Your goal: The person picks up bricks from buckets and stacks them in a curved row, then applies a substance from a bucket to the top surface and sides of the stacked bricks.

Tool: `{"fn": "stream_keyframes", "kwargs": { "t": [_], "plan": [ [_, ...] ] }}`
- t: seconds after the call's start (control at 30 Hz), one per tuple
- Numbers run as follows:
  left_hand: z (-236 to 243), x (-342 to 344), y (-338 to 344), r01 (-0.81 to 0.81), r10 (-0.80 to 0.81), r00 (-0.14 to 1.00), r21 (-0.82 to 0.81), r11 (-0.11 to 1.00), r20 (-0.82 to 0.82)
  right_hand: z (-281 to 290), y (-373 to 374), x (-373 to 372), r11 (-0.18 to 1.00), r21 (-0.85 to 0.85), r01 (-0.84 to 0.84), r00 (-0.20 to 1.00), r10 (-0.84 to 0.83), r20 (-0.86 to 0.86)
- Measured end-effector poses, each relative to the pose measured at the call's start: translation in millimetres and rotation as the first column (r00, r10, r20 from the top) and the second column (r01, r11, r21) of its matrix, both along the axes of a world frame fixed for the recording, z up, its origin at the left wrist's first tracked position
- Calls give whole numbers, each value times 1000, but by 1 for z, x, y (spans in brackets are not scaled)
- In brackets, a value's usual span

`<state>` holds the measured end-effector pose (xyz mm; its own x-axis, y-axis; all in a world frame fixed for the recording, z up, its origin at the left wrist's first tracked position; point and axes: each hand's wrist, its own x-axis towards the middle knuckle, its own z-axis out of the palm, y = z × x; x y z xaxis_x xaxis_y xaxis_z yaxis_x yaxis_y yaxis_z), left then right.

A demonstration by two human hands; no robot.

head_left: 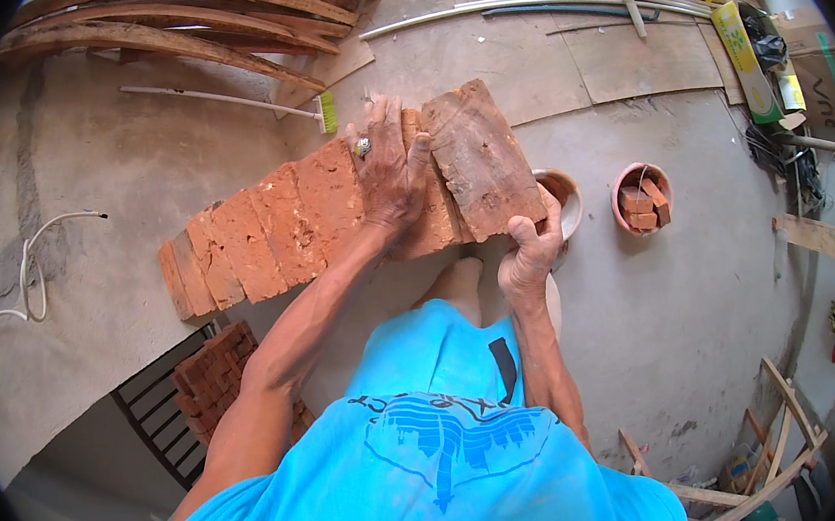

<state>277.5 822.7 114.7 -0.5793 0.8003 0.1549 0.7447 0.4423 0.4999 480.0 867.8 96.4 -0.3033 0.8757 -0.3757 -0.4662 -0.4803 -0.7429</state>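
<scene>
A row of rough orange bricks [286, 213], set face to face, runs from the lower left toward the middle in front of me. At its right end is a darker, flat brick [483, 156], tilted. My right hand [530, 256] grips this brick by its near right corner, thumb on top. My left hand [387, 162] lies on top of the row with its fingers stretched out and a ring on one finger. Its thumb reaches toward the darker brick's left edge; whether it touches is hard to tell.
A bucket [643, 197] with several brick pieces stands on the floor at right, and another bucket [566, 200] is partly hidden behind the darker brick. Curved timbers [190, 13], a broom [326, 111] and pipes [543, 1] lie beyond. Bricks [215, 377] are stacked lower left.
</scene>
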Motion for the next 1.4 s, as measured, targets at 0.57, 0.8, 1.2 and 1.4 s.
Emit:
{"fn": "stream_keyframes", "kwargs": {
  "t": [0.57,0.8,1.2,1.4],
  "plan": [
    [-3,-9,4,49,-64,992,-133,990,-112,13,23,33,649,425,-631,527,-44,849],
    [-8,-10,4,68,-83,987,-112,991,-136,-5,111,53,824,300,-481,826,312,469],
    [-13,-7,6,19,-28,973,-40,999,-228,1,102,-49,659,285,-695,703,541,462],
    [-5,-6,9,20,-22,986,-13,1000,-167,1,110,-51,672,327,-665,733,503,458]
  ]
}}
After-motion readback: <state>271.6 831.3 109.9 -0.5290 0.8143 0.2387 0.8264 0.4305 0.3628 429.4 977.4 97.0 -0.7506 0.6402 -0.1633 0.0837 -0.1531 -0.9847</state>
